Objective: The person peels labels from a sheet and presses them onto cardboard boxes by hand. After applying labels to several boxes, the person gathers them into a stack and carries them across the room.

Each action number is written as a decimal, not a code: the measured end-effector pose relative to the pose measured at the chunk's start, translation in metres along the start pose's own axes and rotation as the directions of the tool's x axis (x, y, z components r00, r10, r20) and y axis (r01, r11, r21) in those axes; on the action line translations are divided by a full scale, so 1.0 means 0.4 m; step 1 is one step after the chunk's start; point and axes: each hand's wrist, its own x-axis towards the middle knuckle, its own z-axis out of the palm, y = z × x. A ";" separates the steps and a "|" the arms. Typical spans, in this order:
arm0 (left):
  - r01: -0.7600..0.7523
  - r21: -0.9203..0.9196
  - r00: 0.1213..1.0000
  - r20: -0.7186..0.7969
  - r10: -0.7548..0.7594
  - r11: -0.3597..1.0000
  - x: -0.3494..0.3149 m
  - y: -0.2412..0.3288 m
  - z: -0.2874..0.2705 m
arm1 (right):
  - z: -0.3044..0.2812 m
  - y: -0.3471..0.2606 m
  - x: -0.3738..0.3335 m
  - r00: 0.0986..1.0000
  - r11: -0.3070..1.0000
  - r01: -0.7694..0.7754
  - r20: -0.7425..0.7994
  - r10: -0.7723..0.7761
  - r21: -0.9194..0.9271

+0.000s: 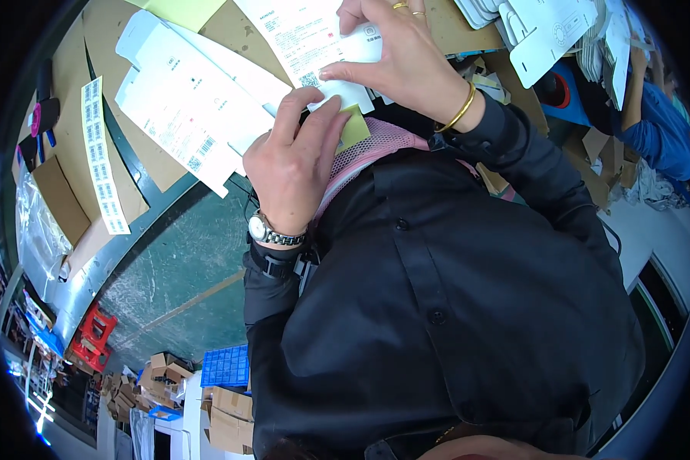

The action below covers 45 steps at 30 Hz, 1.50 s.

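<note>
My left hand (290, 157) is closed, its thumb and fingertips pinching a small piece of yellow backing paper (355, 130) at the near edge of a printed white flat carton (299, 38). Over that carton my right hand (410, 57) is spread, thumb and forefinger apart. Its thumb tip touches the card beside a printed square code. What the left fingertips press on the backing is hidden. A second unfolded white carton (184, 107) lies left of my left hand, with printed text and codes.
A long strip of barcode labels (103, 161) lies further left on the brown-covered table. Stacked white cartons (556, 34) stand at the right. A person in a blue sleeve (659, 130) is beyond them. Red stools (94, 337) and a blue crate (225, 366) are on the floor.
</note>
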 end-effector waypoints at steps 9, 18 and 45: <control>0.057 -0.021 0.993 -0.106 -0.058 0.998 -0.010 0.016 0.011 | 0.002 0.012 -0.009 0.984 0.974 0.085 -0.172 -0.048 0.211; 0.016 0.146 0.997 -0.074 -0.005 0.989 -0.021 0.015 0.002 | -0.019 0.014 -0.051 0.955 1.000 -0.007 -0.297 0.005 -0.006; -0.193 0.531 0.977 0.022 0.214 0.825 -0.036 0.045 0.010 | -0.050 0.172 -0.002 0.934 0.786 -0.347 0.110 0.341 0.512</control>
